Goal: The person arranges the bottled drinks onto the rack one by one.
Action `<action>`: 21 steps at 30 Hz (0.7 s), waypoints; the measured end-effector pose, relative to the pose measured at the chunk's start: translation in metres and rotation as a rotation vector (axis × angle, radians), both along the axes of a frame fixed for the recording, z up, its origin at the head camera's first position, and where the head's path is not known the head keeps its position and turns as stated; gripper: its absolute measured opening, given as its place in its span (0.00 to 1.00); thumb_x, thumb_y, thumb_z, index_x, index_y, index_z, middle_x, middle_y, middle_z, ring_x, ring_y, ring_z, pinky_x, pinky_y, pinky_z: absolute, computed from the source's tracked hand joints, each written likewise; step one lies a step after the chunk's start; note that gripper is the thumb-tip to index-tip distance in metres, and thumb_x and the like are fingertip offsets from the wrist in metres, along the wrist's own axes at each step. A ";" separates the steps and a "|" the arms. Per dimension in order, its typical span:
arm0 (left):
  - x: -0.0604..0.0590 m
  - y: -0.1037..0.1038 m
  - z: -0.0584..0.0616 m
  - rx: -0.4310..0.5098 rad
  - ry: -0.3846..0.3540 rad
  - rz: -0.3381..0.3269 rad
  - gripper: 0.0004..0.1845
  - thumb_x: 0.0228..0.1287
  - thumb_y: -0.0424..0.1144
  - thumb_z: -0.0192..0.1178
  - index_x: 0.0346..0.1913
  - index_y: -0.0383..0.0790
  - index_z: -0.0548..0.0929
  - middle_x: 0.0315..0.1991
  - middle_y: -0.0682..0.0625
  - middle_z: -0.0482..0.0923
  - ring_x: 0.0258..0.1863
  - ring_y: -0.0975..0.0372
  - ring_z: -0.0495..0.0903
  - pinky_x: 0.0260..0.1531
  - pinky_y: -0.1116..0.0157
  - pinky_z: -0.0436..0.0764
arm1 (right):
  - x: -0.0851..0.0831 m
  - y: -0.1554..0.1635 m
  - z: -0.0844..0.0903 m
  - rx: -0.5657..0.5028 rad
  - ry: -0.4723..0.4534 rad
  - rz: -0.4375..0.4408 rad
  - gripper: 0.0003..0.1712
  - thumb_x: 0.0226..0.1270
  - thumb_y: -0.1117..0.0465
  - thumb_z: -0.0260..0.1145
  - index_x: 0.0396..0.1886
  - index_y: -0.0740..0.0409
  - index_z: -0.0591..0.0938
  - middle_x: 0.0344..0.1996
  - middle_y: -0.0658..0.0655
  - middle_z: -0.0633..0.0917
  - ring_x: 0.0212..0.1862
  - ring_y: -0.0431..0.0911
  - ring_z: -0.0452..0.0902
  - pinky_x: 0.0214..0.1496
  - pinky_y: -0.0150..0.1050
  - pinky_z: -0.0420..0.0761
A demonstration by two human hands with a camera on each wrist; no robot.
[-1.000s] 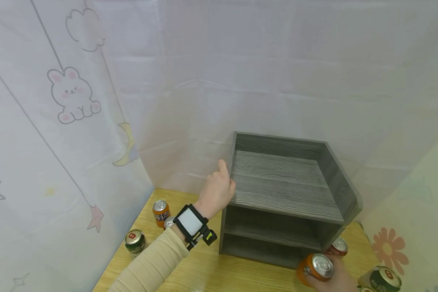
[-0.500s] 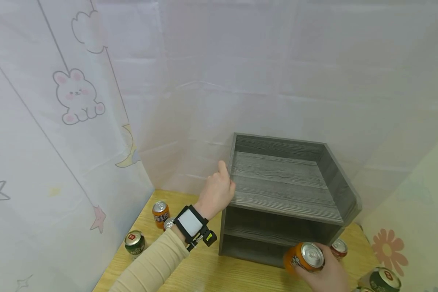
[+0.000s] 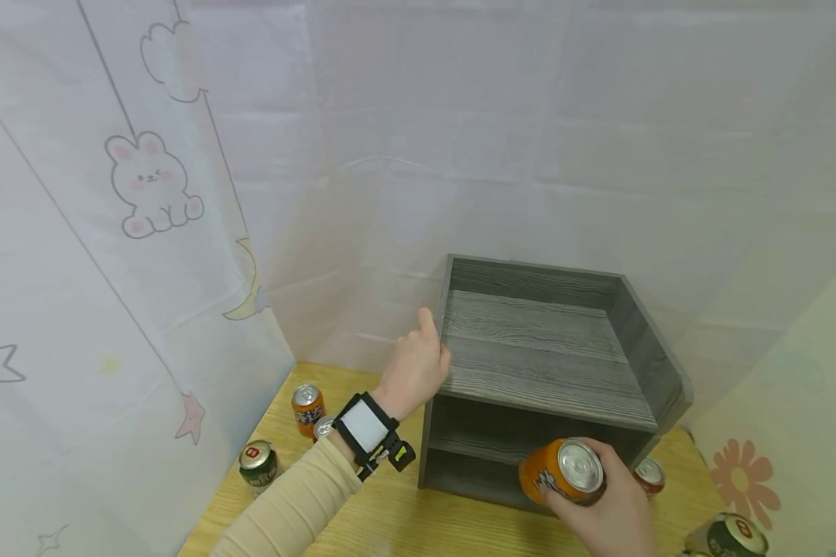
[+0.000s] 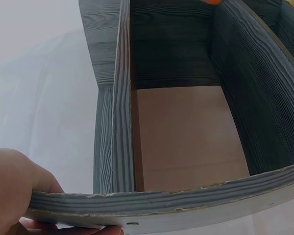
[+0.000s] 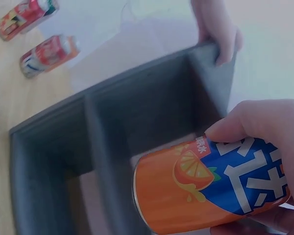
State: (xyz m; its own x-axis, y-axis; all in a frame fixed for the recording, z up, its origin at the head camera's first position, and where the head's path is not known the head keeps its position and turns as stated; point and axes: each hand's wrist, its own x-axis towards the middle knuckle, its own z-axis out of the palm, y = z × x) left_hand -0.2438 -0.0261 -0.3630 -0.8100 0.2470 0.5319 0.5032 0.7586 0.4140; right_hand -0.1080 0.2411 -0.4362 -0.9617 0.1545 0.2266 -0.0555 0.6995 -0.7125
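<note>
At five o'clock, your right hand (image 3: 615, 504) holds the orange soda can (image 3: 559, 470), likely rigid, slick: grip mid-body. Your left hand (image 3: 414, 367) grips the grey shelf unit (image 3: 536, 348).

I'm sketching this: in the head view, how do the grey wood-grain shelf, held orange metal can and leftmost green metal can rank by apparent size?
Largest: grey wood-grain shelf
Next: held orange metal can, perhaps enlarged by nearness
Smallest: leftmost green metal can
</note>
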 end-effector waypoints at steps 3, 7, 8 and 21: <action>-0.001 0.000 -0.001 -0.002 0.002 -0.001 0.15 0.66 0.26 0.58 0.47 0.31 0.62 0.12 0.54 0.62 0.05 0.67 0.61 0.03 0.71 0.59 | 0.000 -0.008 0.010 -0.006 0.082 0.007 0.46 0.40 0.53 0.89 0.60 0.55 0.77 0.49 0.59 0.84 0.40 0.50 0.84 0.32 0.36 0.82; -0.001 0.001 -0.001 0.002 -0.007 -0.001 0.15 0.66 0.26 0.58 0.47 0.31 0.62 0.12 0.54 0.63 0.05 0.67 0.61 0.03 0.71 0.59 | 0.000 -0.017 0.028 -0.003 0.166 0.020 0.45 0.38 0.54 0.90 0.59 0.50 0.78 0.49 0.55 0.84 0.39 0.45 0.83 0.33 0.35 0.82; -0.001 0.002 -0.001 0.002 -0.009 -0.001 0.15 0.66 0.26 0.58 0.47 0.31 0.62 0.12 0.54 0.63 0.05 0.67 0.62 0.03 0.71 0.59 | 0.000 -0.018 0.032 -0.004 0.181 0.027 0.45 0.38 0.54 0.90 0.59 0.50 0.78 0.49 0.53 0.84 0.40 0.44 0.83 0.34 0.36 0.82; -0.002 0.003 -0.002 0.001 -0.006 -0.008 0.14 0.65 0.25 0.57 0.46 0.31 0.62 0.13 0.54 0.63 0.06 0.67 0.61 0.03 0.71 0.60 | -0.003 -0.037 0.083 -0.085 0.365 0.154 0.49 0.39 0.67 0.88 0.65 0.49 0.77 0.55 0.44 0.80 0.50 0.36 0.79 0.46 0.24 0.78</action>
